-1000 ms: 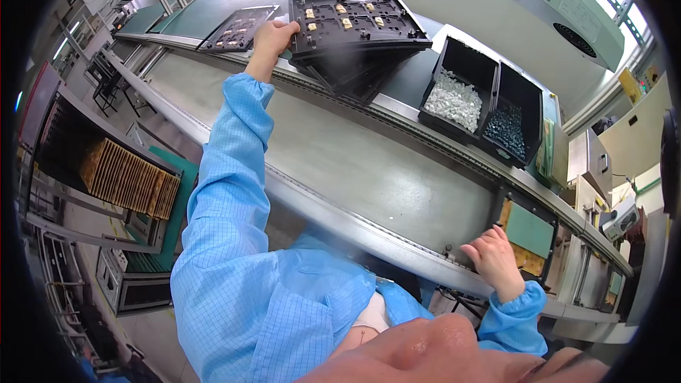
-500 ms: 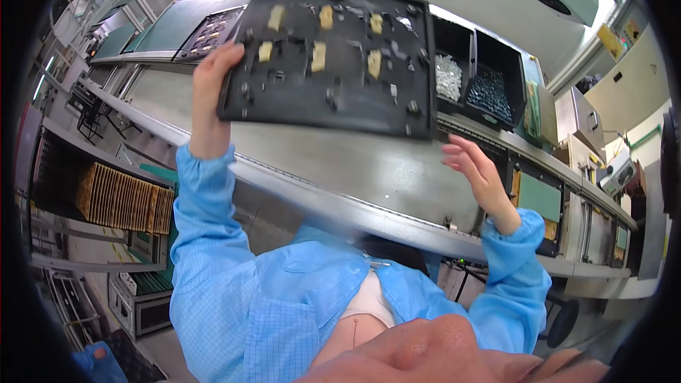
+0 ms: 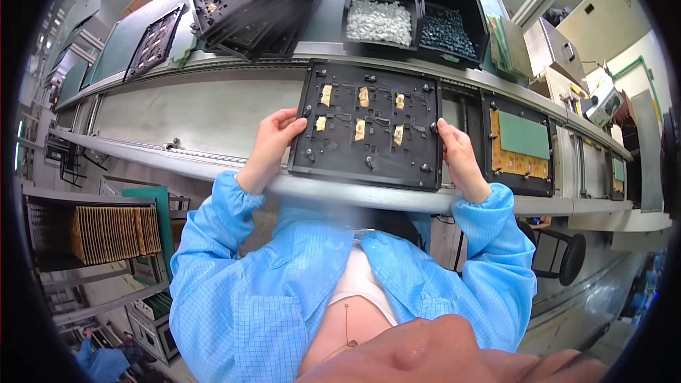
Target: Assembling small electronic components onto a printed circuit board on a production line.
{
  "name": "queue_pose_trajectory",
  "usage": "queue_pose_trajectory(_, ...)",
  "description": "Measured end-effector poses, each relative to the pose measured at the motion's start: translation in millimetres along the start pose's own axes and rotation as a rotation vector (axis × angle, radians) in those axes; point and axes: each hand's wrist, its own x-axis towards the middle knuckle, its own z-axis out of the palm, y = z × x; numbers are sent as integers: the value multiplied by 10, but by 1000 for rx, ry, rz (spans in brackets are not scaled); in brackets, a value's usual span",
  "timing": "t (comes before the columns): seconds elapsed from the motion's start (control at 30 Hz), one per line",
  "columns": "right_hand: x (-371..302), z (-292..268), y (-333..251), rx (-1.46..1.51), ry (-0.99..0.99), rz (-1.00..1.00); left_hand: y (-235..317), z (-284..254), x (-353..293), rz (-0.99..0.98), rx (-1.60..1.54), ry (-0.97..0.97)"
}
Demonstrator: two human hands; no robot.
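Note:
A black rectangular tray (image 3: pixel 340 152) with recesses, small knobs and several yellowish pieces lies over the metal conveyor track in front of me. My left hand (image 3: pixel 274 143) grips its left edge, thumb on top and fingers partly hidden by the rim. At its right edge, my right hand (image 3: pixel 458 152) holds on with the fingertips. The tray's near edge reaches the conveyor's rounded front rail (image 3: pixel 340 189).
A pile of similar black trays (image 3: pixel 259 10) stands behind at the left. Two black bins hold clear bits (image 3: pixel 379 21) and dark blue bits (image 3: pixel 450 34). Along the track to the right sits a tray with a green board (image 3: pixel 525 135). A rack of brown boards (image 3: pixel 117 230) stands lower left.
The raised, tilted tray has come down onto the conveyor and nearer me. My right hand, which was apart from it, now holds its right edge. The view has shifted too.

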Motion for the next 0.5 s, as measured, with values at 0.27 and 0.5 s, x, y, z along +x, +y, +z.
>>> queue_pose_trajectory(0.27, 170, -249, 159, -73, 1, -34, -137, 30, 257, -67, 159, -95)
queue_pose_trajectory(0.5, 239, -342, 246, -260, 36, -144, -197, -83, 353, 7, 292, -221)
